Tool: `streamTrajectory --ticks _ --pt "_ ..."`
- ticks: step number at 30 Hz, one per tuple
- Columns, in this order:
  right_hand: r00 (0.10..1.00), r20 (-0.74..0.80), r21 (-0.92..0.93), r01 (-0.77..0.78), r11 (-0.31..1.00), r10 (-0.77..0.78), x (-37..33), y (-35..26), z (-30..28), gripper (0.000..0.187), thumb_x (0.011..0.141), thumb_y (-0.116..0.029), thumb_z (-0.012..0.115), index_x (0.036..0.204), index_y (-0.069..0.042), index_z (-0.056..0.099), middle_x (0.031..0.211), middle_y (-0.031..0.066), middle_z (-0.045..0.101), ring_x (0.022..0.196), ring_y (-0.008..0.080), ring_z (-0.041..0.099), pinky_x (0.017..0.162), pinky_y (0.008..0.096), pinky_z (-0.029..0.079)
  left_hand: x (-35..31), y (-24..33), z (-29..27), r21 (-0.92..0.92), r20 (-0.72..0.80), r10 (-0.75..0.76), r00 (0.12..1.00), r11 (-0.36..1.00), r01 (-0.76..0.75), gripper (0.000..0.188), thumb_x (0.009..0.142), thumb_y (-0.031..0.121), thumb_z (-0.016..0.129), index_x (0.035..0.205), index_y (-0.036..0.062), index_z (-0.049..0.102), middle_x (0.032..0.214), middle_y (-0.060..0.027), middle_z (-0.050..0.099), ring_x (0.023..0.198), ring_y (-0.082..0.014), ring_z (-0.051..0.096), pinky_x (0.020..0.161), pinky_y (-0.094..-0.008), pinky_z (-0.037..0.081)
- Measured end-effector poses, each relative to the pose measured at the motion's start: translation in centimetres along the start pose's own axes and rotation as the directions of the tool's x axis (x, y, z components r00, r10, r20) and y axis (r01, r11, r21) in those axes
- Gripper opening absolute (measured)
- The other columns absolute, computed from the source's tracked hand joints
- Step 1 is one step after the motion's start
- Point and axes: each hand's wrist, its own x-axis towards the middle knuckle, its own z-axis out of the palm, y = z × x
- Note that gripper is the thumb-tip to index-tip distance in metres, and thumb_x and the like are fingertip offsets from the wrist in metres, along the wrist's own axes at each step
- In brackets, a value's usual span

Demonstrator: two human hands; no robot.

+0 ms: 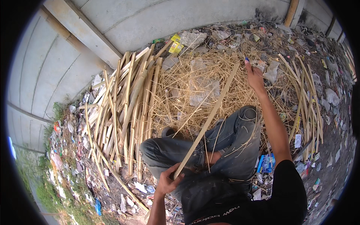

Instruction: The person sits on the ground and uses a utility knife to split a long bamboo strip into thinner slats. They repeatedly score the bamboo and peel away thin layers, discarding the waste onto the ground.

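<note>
My left hand (167,180) is closed around the near end of a long, flat bamboo strip (210,120). The strip slants up and away to the right, over my crossed legs, and its far end lies near my right hand. Stretched out to the far right, my right hand (255,77) is closed, with something small and blue (246,59) at its fingertips; its kind cannot be made out. A gap separates this hand from the strip. Thin bamboo shavings (176,90) cover the ground ahead and lie on my trousers (240,150).
Many split bamboo lengths (127,101) are piled on the left. A smaller bunch of strips (309,108) lies at the right. Behind stands a grey concrete wall (150,22) with posts. Scattered litter surrounds me, including a blue wrapper (266,163) and a yellow packet (175,45).
</note>
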Motion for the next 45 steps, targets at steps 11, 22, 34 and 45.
streamTrajectory --ticks 11,22,34,45 --pt "0.591 0.633 0.234 0.470 0.851 -0.500 -21.7 -11.2 2.2 0.068 0.102 -0.064 0.053 0.082 -0.003 0.073 0.059 0.0201 0.063 0.059 0.0428 0.067 0.058 0.0518 0.053 7.8 4.6 2.5 -0.070 -0.159 0.119 0.980 0.989 -0.131 0.062 0.095 0.009 0.075 0.148 -0.0113 0.051 0.120 -0.0116 0.070 0.109 -0.0127 0.063 0.097 -0.0288 0.052" --pt "0.607 0.657 0.193 0.438 0.878 -0.447 -20.2 -11.4 3.4 0.073 0.101 -0.070 0.049 0.081 -0.004 0.073 0.060 0.0217 0.064 0.062 0.0439 0.068 0.058 0.0529 0.054 7.5 3.1 2.8 -0.055 -0.155 0.068 0.986 0.995 -0.078 0.062 0.097 0.010 0.074 0.150 -0.0103 0.050 0.103 -0.0006 0.065 0.085 -0.0047 0.054 0.073 -0.0222 0.044" --pt "0.320 0.775 0.346 0.508 0.789 -0.546 -24.4 -11.7 2.3 0.075 0.102 -0.068 0.050 0.077 -0.001 0.071 0.059 0.0233 0.062 0.059 0.0451 0.066 0.058 0.0541 0.053 7.9 2.9 2.8 -0.153 -0.124 0.082 0.989 0.983 -0.101 0.063 0.096 0.006 0.072 0.153 -0.0059 0.050 0.092 0.0070 0.060 0.071 -0.0005 0.049 0.061 -0.0185 0.040" --pt "0.896 0.404 -0.056 0.223 0.973 -0.182 -7.7 -3.7 5.5 0.079 0.105 -0.067 0.047 0.070 0.001 0.066 0.055 0.0206 0.056 0.056 0.0410 0.062 0.059 0.0516 0.048 3.1 1.1 2.4 -0.075 0.044 0.093 0.995 0.993 -0.090 0.063 0.092 0.003 0.071 0.149 -0.0112 0.051 0.102 -0.0015 0.067 0.082 -0.0047 0.056 0.072 -0.0219 0.045"
